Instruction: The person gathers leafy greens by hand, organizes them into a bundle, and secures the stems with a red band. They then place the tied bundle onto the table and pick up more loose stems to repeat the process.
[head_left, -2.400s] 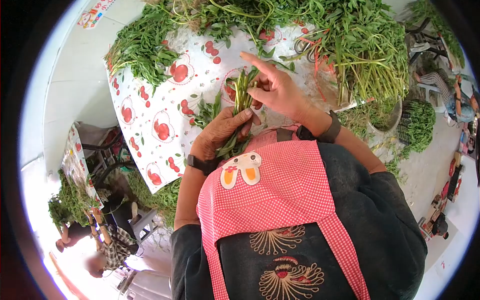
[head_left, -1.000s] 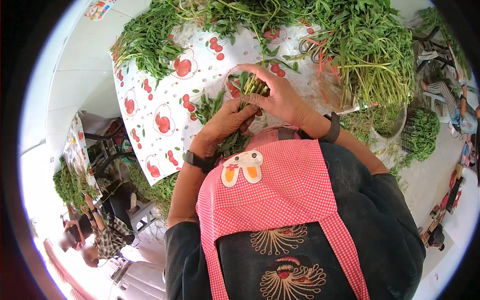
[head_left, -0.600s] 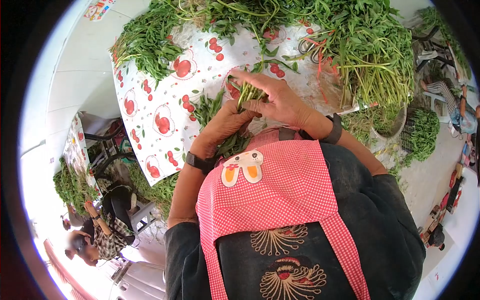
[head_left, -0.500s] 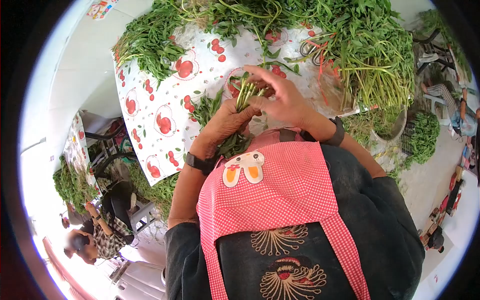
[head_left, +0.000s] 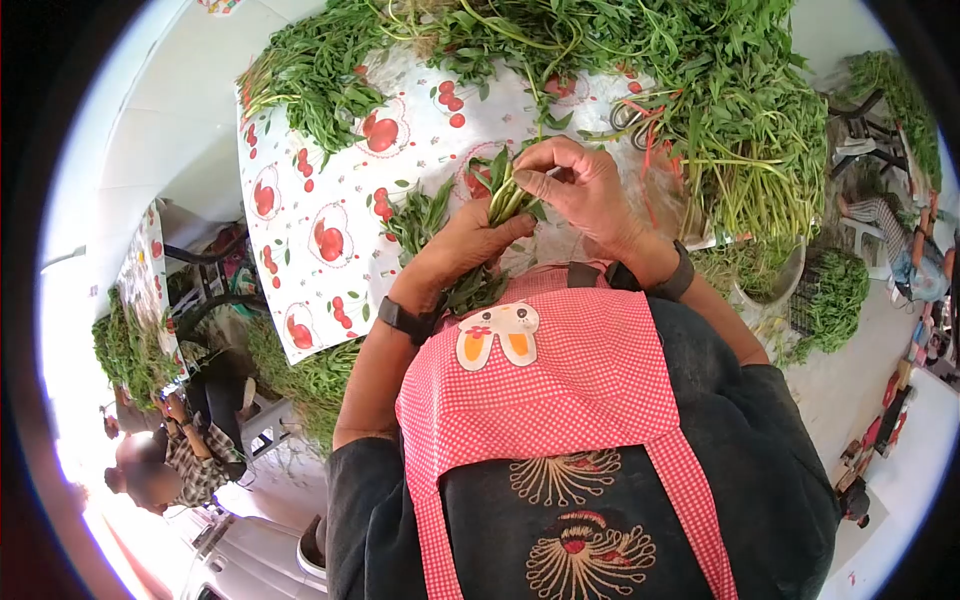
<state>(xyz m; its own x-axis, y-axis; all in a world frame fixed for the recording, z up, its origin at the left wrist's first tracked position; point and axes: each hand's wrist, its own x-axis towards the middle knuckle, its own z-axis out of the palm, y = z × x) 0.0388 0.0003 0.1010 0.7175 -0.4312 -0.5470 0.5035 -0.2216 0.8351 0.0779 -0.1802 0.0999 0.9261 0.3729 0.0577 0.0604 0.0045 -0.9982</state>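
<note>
My left hand [head_left: 468, 240] is closed around a small bunch of leafy green stems [head_left: 508, 203], held just above the front of my apron. The cut-looking stem ends point away from me, and leaves hang out below the hand. Thumb and fingers of my right hand [head_left: 590, 200] are pinched together at the top of the bunch, on what looks like a green stem. Part of that stem is hidden by the fingertips. Under both hands lies a white tablecloth [head_left: 345, 190] printed with red fruit.
Large heaps of leafy greens [head_left: 680, 60] cover the table's far side. Scissors [head_left: 628, 118] and red ties [head_left: 655, 135] lie beside the right-hand heap. A round basin [head_left: 790, 272] holds more greens. One person [head_left: 190, 450] sits at lower left, another [head_left: 925, 265] at far right.
My right hand has gone from spread fingers over the bunch to a pinch at its top. My left hand keeps its hold on the bunch. The view has shifted slightly.
</note>
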